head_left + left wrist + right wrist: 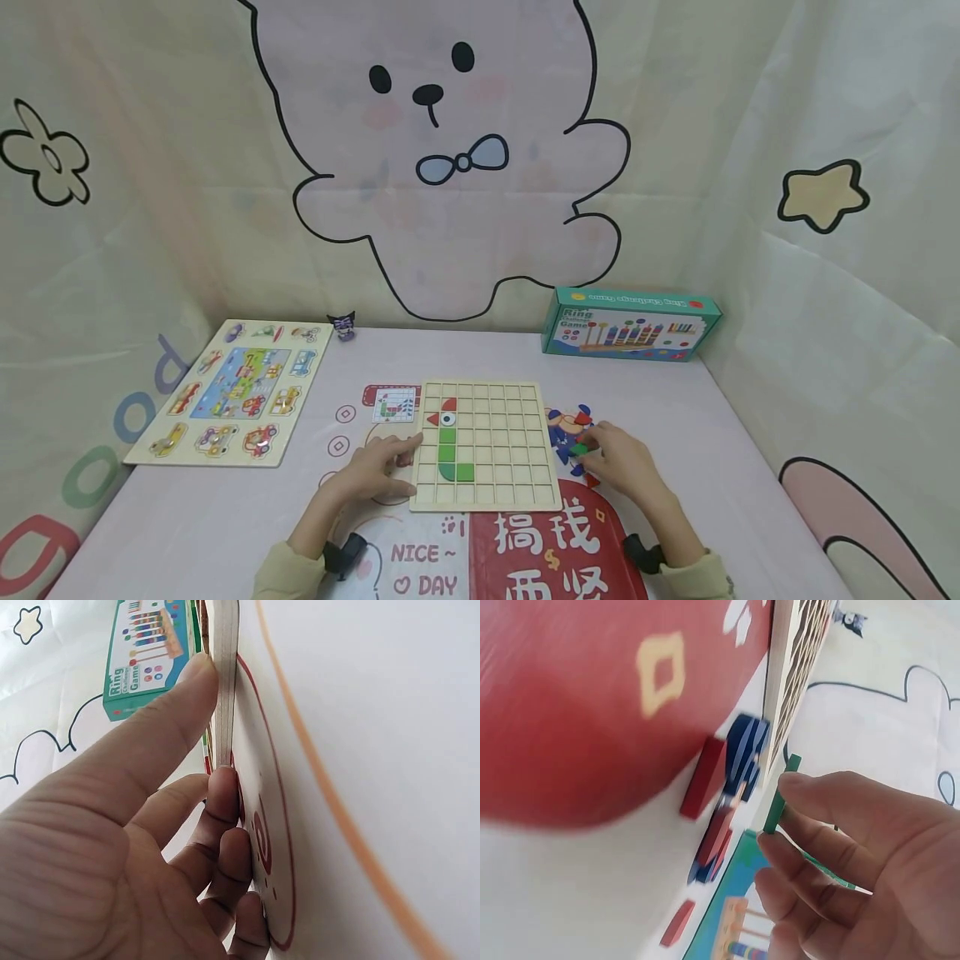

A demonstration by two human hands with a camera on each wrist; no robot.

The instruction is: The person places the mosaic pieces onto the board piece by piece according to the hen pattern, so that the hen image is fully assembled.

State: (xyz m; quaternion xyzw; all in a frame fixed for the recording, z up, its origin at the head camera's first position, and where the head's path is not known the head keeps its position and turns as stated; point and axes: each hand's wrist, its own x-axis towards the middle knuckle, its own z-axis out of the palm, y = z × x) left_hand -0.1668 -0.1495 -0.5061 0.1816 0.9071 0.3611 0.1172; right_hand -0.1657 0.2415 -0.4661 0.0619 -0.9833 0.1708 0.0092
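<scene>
A pale wooden grid board (503, 446) lies on the table, with a red, white and green figure laid in its left squares: red pieces (448, 404), a round eye piece and green pieces (447, 436). My left hand (379, 464) rests at the board's left edge, thumb and index finger spread apart along it. In the left wrist view, the thumb and fingertips touch that edge. To the right of the board, my right hand (622, 463) pinches a small flat green piece (782, 796) between thumb and fingers. Below it lie loose blue and red pieces (707, 778).
At the left lies a picture puzzle board (300, 417). A green Ring Game box (630, 327) stands at the back right, and a small dark figurine (343, 326) at the back edge. A printed grid card (395, 406) shows left of the board, on the printed mat (555, 550).
</scene>
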